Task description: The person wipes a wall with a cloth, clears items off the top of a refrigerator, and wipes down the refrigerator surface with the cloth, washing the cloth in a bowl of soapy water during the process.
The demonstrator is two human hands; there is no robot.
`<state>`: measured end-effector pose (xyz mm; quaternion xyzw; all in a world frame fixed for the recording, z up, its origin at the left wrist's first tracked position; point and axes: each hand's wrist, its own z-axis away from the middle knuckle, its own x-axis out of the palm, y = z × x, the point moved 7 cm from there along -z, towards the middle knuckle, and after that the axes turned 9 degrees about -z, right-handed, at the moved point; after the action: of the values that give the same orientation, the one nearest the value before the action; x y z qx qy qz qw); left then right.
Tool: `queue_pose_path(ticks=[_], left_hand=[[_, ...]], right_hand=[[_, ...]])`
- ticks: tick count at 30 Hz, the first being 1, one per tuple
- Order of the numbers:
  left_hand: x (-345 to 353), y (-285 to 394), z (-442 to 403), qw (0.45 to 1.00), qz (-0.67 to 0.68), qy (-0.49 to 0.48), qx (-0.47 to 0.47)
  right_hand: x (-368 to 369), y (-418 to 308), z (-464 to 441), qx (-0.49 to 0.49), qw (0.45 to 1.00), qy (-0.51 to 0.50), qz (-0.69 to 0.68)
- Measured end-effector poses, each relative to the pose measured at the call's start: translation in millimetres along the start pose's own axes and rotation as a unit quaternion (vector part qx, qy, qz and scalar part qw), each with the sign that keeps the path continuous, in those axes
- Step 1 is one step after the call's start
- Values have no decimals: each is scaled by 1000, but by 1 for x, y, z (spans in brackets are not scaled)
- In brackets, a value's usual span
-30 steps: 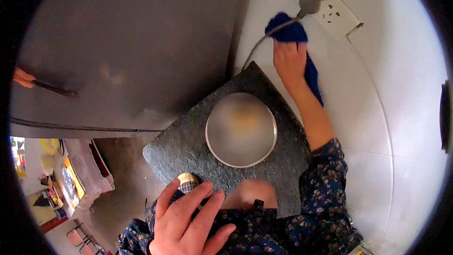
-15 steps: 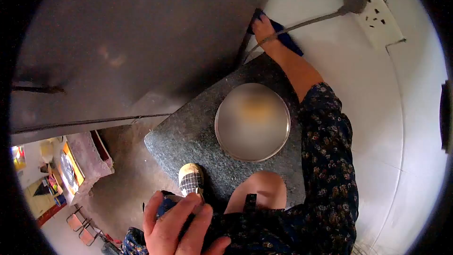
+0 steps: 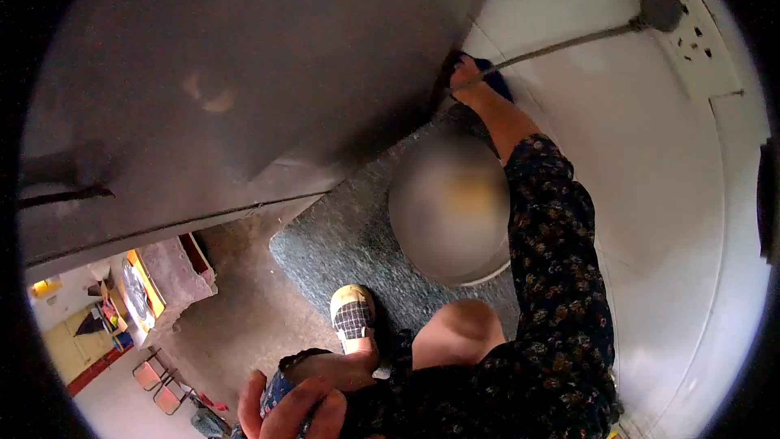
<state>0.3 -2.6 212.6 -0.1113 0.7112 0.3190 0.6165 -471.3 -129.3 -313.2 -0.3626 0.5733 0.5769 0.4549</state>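
My right hand (image 3: 467, 84) reaches into the corner between a tall dark panel and the white wall. Its fingers are bent over a dark blue cloth (image 3: 497, 86), which shows beside them against the wall. A grey cord (image 3: 561, 51) crosses in front of this hand. My left hand (image 3: 296, 416) is low in the view near my lap, fingers curved and apart, with nothing visible in them; its palm is hidden. Under my right arm, a round, pale-rimmed thing (image 3: 487, 278) rests on a dark stone slab (image 3: 333, 248); its inside is blurred.
The glossy dark panel (image 3: 268, 49) fills the upper left. A plug (image 3: 660, 8) sits in a white socket strip (image 3: 700, 49) on the wall (image 3: 650, 195). My shoe (image 3: 353, 315) and knee are at the slab's near edge. Folding chairs (image 3: 159, 382) stand at lower left.
My right hand sits lower in view, and less of the cloth shows. The left hand has dropped toward the bottom edge. The whole scene has shifted slightly as my head moved.
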Motion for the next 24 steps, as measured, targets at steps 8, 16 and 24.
queue_pose_path(ticks=[8, 16, 24], left_hand=[[15, 58, 25, 996, 12, 15, 89], [23, 106, 50, 986, 34, 45, 156], [30, 124, 62, 983, 31, 23, 179]], right_hand=[[-194, -11, 120, 9, 1000, -20, 11], [-154, -26, 351, 154, 958, 2, -240], [-179, -71, 658, 158, 977, -131, -49]])
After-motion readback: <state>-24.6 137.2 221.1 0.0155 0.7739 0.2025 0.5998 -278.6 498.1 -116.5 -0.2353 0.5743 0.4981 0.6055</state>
